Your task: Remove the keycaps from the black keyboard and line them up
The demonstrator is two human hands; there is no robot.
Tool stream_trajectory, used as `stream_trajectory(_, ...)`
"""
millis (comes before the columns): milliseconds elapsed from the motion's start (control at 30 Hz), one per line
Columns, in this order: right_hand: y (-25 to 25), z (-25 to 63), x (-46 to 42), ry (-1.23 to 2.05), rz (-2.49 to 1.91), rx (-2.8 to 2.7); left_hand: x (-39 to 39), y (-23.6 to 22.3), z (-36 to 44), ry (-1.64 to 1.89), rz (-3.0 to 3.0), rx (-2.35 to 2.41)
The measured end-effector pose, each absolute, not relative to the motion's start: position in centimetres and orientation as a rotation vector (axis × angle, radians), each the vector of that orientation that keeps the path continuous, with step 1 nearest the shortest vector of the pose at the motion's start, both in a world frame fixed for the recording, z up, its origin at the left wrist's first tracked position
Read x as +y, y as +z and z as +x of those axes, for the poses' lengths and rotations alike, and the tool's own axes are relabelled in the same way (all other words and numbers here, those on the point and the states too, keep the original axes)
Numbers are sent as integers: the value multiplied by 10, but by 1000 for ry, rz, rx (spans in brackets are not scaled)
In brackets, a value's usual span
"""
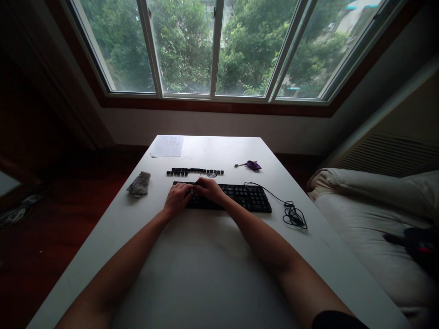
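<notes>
A black keyboard (245, 197) lies crosswise on the white table. My left hand (177, 197) is on its left end, fingers reaching over the keys and the thumb nearer to me, holding it. Just to the right, my right hand (209, 188) is over the left-middle keys with its fingertips pinched together. A thin wire-like bit shows by those fingertips, too small to name. Behind the keyboard, several loose black keycaps (180, 172) stand in rows. A small round, clear-looking item (211, 174) sits beside them, its kind unclear.
A grey cloth (139, 184) lies to the left, and paper sheets (167, 146) at the far left corner. A small brush (241, 165) touches a purple item (254, 165) at the back right. The keyboard's coiled cable (294, 214) is near the right edge, beside a pale sofa (363, 214).
</notes>
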State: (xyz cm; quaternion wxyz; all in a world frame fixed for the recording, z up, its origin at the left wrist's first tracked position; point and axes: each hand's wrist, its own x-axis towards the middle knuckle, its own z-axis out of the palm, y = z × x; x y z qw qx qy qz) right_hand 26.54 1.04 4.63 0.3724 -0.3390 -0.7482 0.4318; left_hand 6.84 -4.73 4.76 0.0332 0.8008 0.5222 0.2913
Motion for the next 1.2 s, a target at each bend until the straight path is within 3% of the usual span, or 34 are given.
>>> stream_trajectory(433,54,284,27,1518,-818,-1616,-47,48,67,883,2469,1557)
stream_trajectory(1200,40,300,40,1499,-904,-1404,-39,54,70,807,2539,1622)
